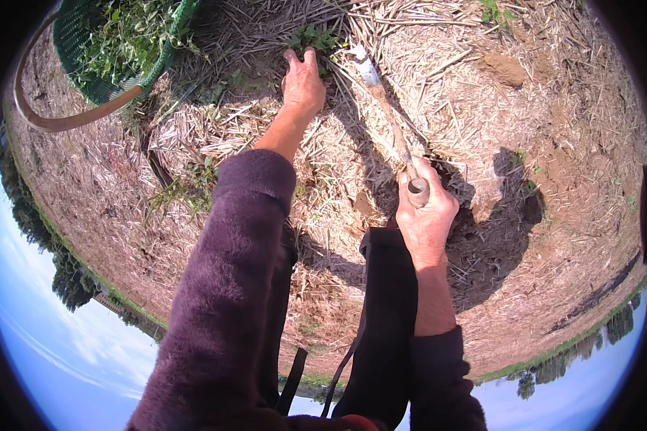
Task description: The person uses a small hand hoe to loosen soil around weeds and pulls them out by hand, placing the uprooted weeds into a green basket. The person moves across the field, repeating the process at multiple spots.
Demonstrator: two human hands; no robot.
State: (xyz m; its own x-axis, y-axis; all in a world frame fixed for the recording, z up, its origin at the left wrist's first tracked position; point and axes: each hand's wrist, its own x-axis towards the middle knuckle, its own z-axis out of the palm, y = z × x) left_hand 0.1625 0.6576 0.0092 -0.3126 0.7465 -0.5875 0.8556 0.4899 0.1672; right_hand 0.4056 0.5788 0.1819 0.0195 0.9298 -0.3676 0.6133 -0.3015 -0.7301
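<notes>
My right hand (426, 215) is closed around the handle of a small digging tool (391, 116), its hollow round end showing at my fist. The tool's flat, pale metal blade points away from me and lies near the straw. Farther forward and to the left, my left hand (303, 83) reaches down beside a low green leafy plant (314, 37). Two of its fingers are spread at the plant's near edge; whether they touch a stem cannot be told, and the other fingers are hidden.
A green woven plastic basket (167, 54) holding leafy greens (124, 43) stands at the upper left, its curved handle (81, 121) tipped towards me. Straw mulch (329, 178) covers the soil. Weeds (191, 186) grow left of my legs. Bare soil (504, 69) shows at the upper right.
</notes>
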